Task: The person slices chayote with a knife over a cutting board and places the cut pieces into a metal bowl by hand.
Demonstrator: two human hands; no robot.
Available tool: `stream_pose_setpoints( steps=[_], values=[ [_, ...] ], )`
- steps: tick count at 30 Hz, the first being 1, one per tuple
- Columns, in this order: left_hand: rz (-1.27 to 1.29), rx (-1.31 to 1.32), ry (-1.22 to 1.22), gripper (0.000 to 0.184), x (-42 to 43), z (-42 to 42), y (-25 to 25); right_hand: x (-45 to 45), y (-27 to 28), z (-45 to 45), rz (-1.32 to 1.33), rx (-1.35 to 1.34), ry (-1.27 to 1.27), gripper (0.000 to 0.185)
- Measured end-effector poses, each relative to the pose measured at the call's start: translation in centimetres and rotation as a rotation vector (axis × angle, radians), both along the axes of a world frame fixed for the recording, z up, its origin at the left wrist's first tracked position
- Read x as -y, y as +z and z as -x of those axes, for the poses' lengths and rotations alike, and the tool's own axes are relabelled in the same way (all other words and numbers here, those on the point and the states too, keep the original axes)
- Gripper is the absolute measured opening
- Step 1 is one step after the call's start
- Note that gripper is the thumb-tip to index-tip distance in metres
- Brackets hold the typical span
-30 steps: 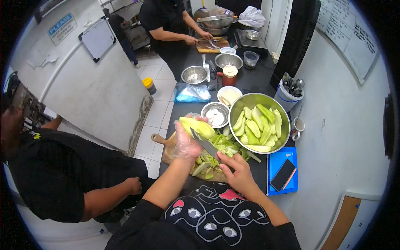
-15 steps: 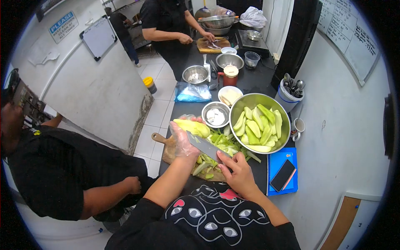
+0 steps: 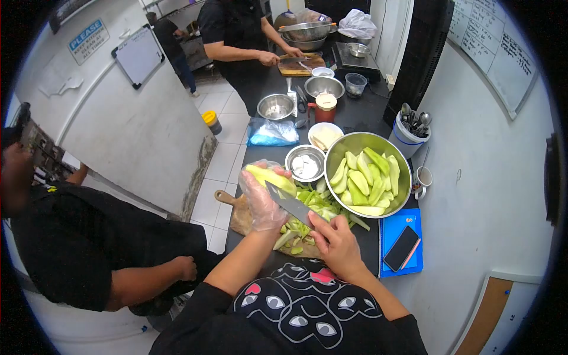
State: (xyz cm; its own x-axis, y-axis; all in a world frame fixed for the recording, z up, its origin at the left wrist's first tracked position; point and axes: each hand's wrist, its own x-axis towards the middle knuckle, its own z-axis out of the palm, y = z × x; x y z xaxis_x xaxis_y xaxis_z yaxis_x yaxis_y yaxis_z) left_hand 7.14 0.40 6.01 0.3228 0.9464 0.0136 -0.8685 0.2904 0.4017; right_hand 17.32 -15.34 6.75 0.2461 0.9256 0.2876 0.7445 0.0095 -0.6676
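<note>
1. Left hand point(image 3: 260, 198), clear-gloved: closed round one pale green piece point(image 3: 273, 178), which is held above the wooden board point(image 3: 241, 216). The grip could be lost if the surface is slick or the loose film is shifted.
2. Right hand point(image 3: 338, 242): wrapped on the handle of one knife point(image 3: 290, 203), blade slanted toward the left palm. Contact with the piece cannot be confirmed. If the edge is skidded off the curved face, glove or fingers could be cut.
3. Green trimmings point(image 3: 322, 204): heaped on and beyond the board; could be scattered over the tabletop point(image 3: 368, 239) by a brushing wrist.
4. Small metal bowl point(image 3: 291, 165), white contents: placed near the left hand; stray shavings could be dropped in.
</note>
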Motion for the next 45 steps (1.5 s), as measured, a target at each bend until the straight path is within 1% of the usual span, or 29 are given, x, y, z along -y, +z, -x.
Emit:
stream_pose_setpoints(
  steps=[2, 3, 5, 6, 7, 8, 10, 13, 16, 19, 22, 25, 28, 31, 34, 37, 40, 43, 45],
  values=[
    [0.095, -0.063, -0.054, 0.044, -0.2, 0.3, 0.0, -0.2, 0.4, -0.7, -0.022, 0.051, 0.001, 0.041],
    [0.142, -0.106, -0.041, 0.045, -0.2, 0.2, 0.2, -0.2, 0.5, -1.1, -0.034, 0.076, 0.003, 0.041],
    [0.232, -0.188, -0.016, 0.045, -0.3, -0.2, 0.8, -0.3, -1.0, -1.9, -0.064, -0.135, 0.074, 0.041],
    [0.254, -0.109, -0.047, 0.046, -0.7, -0.3, 0.6, -0.3, -1.5, -2.0, -0.069, -0.249, 0.092, 0.042],
    [0.251, -0.092, -0.103, 0.046, -1.0, -0.2, 0.7, -0.4, -1.6, -2.0, -0.072, -0.364, 0.110, 0.044],
    [0.247, -0.075, -0.159, 0.046, -1.4, 0.1, 0.8, -0.2, -1.2, -2.2, 0.038, -0.532, 0.096, 0.042],
    [0.273, -0.028, -0.232, 0.046, -2.1, 0.1, 0.8, 0.0, 1.4, -2.4, 0.262, -0.870, 0.058, 0.040],
    [0.229, -0.053, -0.167, 0.048, -2.1, -0.4, 0.7, -0.4, 2.6, -2.7, 0.339, -0.863, 0.072, 0.044],
    [0.104, -0.173, -0.150, 0.050, -1.7, -1.0, 1.3, -1.3, 0.3, -2.6, -0.131, -0.128, 0.143, 0.051],
    [-0.045, -0.192, -0.146, 0.052, -1.8, -0.9, 0.7, -0.2, 1.4, -2.7, 0.059, 0.274, 0.164, 0.051],
    [-0.030, -0.031, -0.189, 0.051, -2.6, -0.9, -0.2, 0.4, 1.5, -3.0, 0.061, 0.228, 0.195, 0.054],
    [-0.022, -0.078, -0.135, 0.048, -2.8, -1.1, -0.6, 0.1, 1.2, -3.0, 0.062, -0.324, 0.102, 0.054],
    [0.181, -0.050, -0.186, 0.047, -2.8, -1.2, 0.0, 0.1, 2.1, -2.7, 0.157, -0.598, 0.098, 0.052],
    [0.143, -0.022, -0.242, 0.047, -1.9, -1.3, 1.3, 0.1, 2.2, -2.5, 0.176, -0.613, 0.124, 0.051],
    [0.124, 0.018, -0.266, 0.048, -2.0, -1.4, 1.2, 0.1, 1.9, -2.3, 0.162, -0.626, 0.124, 0.051],
    [0.224, 0.037, -0.315, 0.044, -1.5, -1.3, 2.0, 0.3, 2.5, -2.5, 0.347, -0.710, 0.119, 0.052],
    [0.206, 0.018, -0.327, 0.044, -1.5, -1.5, 1.7, 0.4, 1.5, -1.7, 0.218, -0.588, 0.139, 0.052],
    [0.115, -0.015, -0.257, 0.044, -1.7, -1.7, 1.2, 0.6, 1.4, -1.7, 0.177, -0.639, 0.067, 0.052],
    [0.095, -0.101, -0.175, 0.044, -2.0, -1.7, 0.6, 0.5, 1.8, -2.0, 0.207, -0.647, 0.061, 0.052]
  ],
)
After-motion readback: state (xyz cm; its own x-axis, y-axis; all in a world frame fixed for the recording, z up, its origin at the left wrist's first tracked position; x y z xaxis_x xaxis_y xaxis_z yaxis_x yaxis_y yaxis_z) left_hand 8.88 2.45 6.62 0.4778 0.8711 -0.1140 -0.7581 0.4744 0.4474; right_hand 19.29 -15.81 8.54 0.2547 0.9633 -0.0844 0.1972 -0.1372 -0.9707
